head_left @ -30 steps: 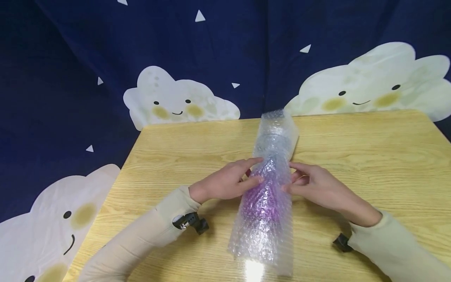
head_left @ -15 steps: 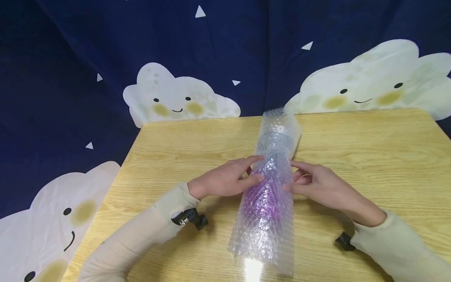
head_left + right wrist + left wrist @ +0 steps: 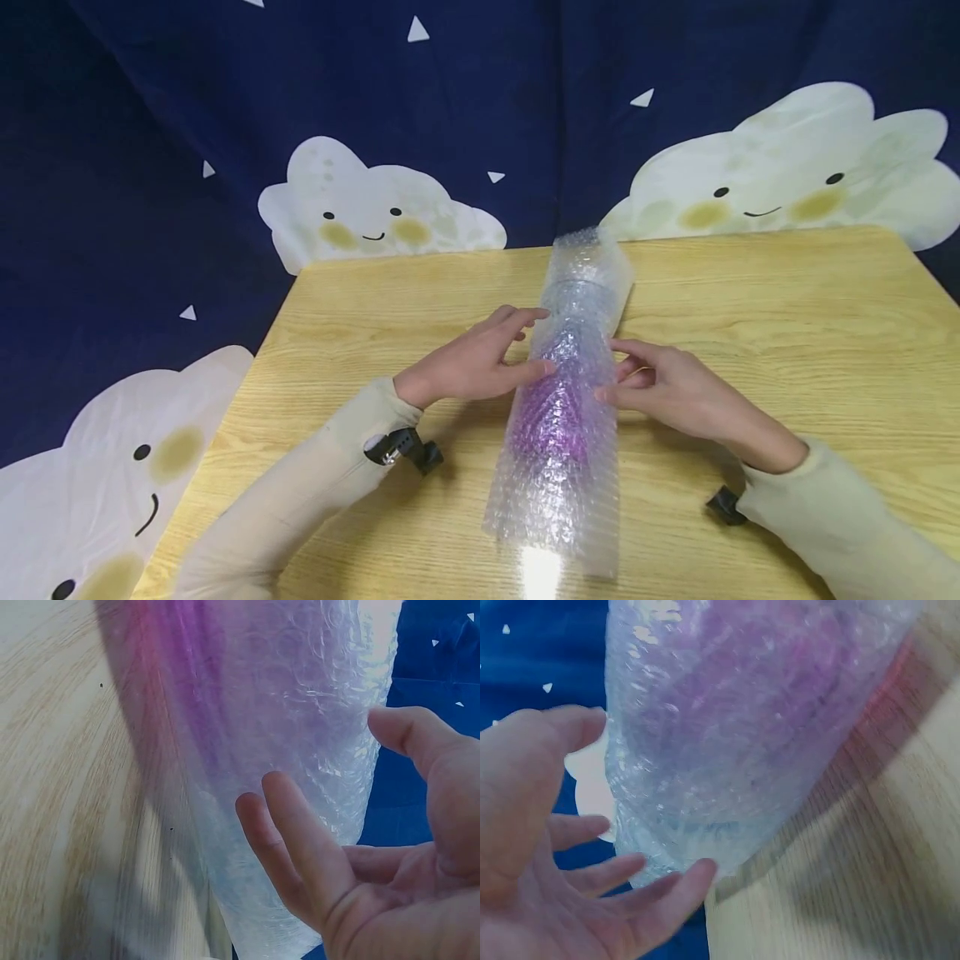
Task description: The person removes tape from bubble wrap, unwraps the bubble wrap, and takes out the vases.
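A long bundle of clear bubble wrap (image 3: 558, 417) lies lengthwise on the wooden table, with something purple and pale blue showing through. Its wrapped content is too veiled to name. My left hand (image 3: 480, 354) is at the bundle's left side, fingers spread, thumb tip at the wrap. In the left wrist view those fingers (image 3: 679, 900) stand loosely apart beside the narrow end. On the other side my right hand (image 3: 686, 396) has its fingers extended, thumb and fingertips right at the wrap. The right wrist view shows its fingers (image 3: 307, 847) along the bubble wrap (image 3: 292, 690), not closed round it.
The light wooden table (image 3: 390, 308) extends on both sides of the bundle. Behind it hangs a dark blue curtain (image 3: 450, 92) printed with white clouds and triangles. The wrap's far end reaches the table's back edge; a bright glare spot lies below its near end.
My left hand has moved slightly farther up along the bundle, its thumb and fingers spreading wider. The right hand and the bundle stay nearly where they were.
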Tool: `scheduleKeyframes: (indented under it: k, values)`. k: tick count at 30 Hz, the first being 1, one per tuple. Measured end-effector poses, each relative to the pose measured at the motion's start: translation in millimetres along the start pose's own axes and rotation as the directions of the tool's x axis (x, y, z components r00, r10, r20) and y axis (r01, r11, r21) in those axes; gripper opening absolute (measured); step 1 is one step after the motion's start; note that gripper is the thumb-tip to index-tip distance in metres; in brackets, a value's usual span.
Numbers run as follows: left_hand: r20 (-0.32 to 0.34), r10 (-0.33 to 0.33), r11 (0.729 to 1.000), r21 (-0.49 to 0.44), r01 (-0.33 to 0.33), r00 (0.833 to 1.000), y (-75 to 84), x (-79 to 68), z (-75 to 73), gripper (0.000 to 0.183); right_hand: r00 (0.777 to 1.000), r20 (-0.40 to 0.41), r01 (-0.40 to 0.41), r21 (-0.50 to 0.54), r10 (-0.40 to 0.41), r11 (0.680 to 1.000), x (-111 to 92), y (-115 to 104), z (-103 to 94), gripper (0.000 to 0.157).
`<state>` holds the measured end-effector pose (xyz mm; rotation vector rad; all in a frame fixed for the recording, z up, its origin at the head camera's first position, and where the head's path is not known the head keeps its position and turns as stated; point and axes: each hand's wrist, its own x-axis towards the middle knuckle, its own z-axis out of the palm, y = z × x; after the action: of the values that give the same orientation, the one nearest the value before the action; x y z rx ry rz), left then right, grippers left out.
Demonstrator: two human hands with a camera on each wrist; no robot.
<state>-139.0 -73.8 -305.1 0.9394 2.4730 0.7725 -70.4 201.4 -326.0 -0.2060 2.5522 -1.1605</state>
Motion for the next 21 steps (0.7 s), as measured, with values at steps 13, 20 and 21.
scheduleKeyframes:
  k: [13, 20, 21]
  values:
    - [-0.093, 0.112, 0.993, -0.009, -0.114, 0.989, 1.2, 16.0, 12.6, 0.086, 1.000, -0.006, 0.020, -0.011, -0.020, 1.000, 1.1, 1.7, 1.1, 0.086]
    - [-0.142, 0.086, 0.989, -0.104, -0.102, 0.986, -6.3, 29.5, 18.1, 0.083, 1.000, -0.003, 0.016, 0.002, -0.016, 1.000, 1.0, 1.9, 1.1, 0.086]
    - [-0.149, 0.089, 0.988, -0.113, -0.106, 0.985, -7.2, 31.4, 18.7, 0.082, 1.000, -0.003, 0.014, 0.001, -0.014, 1.000, 0.9, 1.9, 0.9, 0.086]
